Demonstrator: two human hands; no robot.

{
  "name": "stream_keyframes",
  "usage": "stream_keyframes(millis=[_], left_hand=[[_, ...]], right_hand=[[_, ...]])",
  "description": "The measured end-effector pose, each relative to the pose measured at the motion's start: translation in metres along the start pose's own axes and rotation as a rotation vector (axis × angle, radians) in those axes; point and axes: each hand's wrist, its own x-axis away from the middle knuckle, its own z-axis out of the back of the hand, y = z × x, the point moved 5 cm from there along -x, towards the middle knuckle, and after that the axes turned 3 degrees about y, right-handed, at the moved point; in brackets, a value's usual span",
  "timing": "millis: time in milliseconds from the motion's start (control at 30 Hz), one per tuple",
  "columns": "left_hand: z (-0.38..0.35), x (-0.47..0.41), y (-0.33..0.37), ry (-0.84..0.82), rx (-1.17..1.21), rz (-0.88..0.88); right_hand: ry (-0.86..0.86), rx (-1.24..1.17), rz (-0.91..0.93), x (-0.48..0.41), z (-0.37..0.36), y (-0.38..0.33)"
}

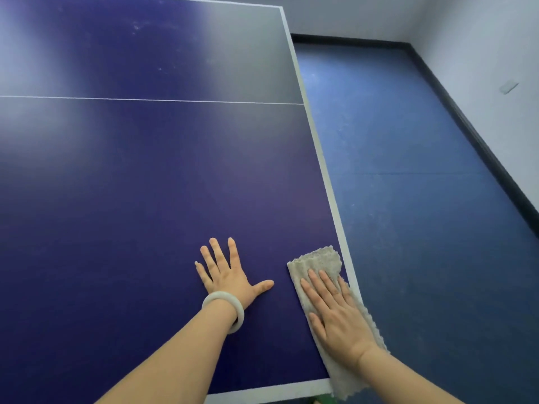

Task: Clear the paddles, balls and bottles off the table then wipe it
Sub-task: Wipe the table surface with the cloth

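The dark blue table-tennis table [140,176] fills the left and middle of the head view, with a white centre line and white edge lines. A beige folded cloth [318,262] lies along the table's right edge near the front corner. My right hand [335,313] presses flat on the cloth, fingers together and stretched forward. My left hand [227,272] rests flat on the bare tabletop to the left of the cloth, fingers spread, holding nothing. A pale bangle [224,304] sits on my left wrist. No paddles, balls or bottles are in view.
Blue floor [408,170] runs along the table's right side to a white wall [495,68] with a dark skirting board. A small green thing [325,399] peeks out under the table's front corner.
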Motion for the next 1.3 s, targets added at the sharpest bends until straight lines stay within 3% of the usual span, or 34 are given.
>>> stream_keyframes(millis=[533,600,700,767,933,1000,1067,1200,1300], left_hand=[[0.004,0.008,0.005,-0.018,0.043,0.108],[0.004,0.007,0.005,-0.031,0.051,0.102],[0.002,0.004,0.002,-0.033,0.056,0.088],[0.001,0.002,0.001,-0.031,0.059,0.085],[-0.002,0.002,-0.002,-0.028,0.054,0.075],[-0.002,0.001,-0.002,-0.024,0.075,0.075],[-0.003,0.0,-0.002,-0.024,0.086,0.071],[-0.004,0.0,-0.005,-0.027,0.066,0.083],[-0.004,-0.001,-0.003,-0.025,0.061,0.095]], right_hand=[[0.024,-0.125,0.453,-0.081,0.001,0.071],[0.003,-0.118,0.384,-0.117,0.001,0.089],[0.002,-0.169,0.065,-0.17,0.003,0.103],[0.0,-0.114,0.034,-0.19,0.007,0.086],[-0.115,-0.119,0.48,-0.226,0.021,0.026],[-0.128,-0.093,0.554,-0.254,0.024,0.026],[-0.114,-0.083,0.457,-0.288,0.024,0.044],[-0.098,-0.113,0.032,-0.311,0.023,0.102],[-0.108,-0.145,-0.051,-0.291,0.023,0.125]])
